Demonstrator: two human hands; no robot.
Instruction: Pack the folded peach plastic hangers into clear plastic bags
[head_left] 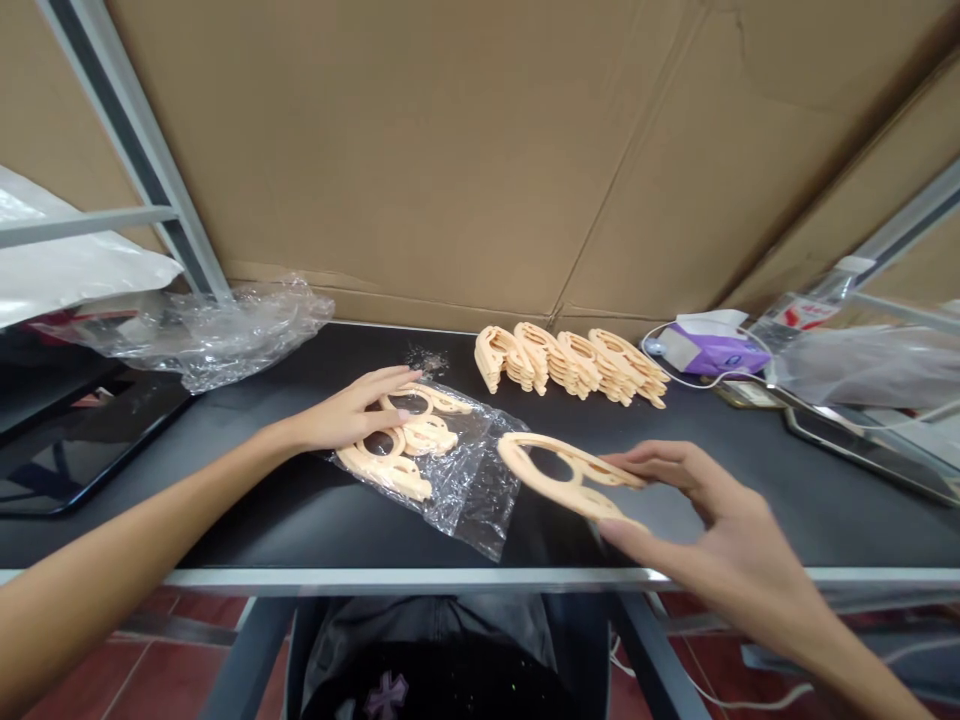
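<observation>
My right hand (712, 515) pinches a flat beige openwork piece (544, 482) by its two arms, between thumb and fingers. The piece has a large round opening at its left end and is held just right of a clear plastic bag (480, 500). Several similar beige pieces (382, 470) are inside the bag, which lies on the black table. My left hand (364, 410) rests on the bag's upper left part, fingers stretched out and thumb apart. Farther back, several overlapping stacks of the same beige pieces (566, 362) stand in a row.
Crumpled clear plastic (247, 335) lies at the back left, above a dark glossy panel (82, 430). A purple tissue pack (716, 350), a white cable, a plastic bottle (814, 300) and a dark tablet-like device (874, 450) are at the right. Cardboard (420, 150) stands behind the table (262, 530).
</observation>
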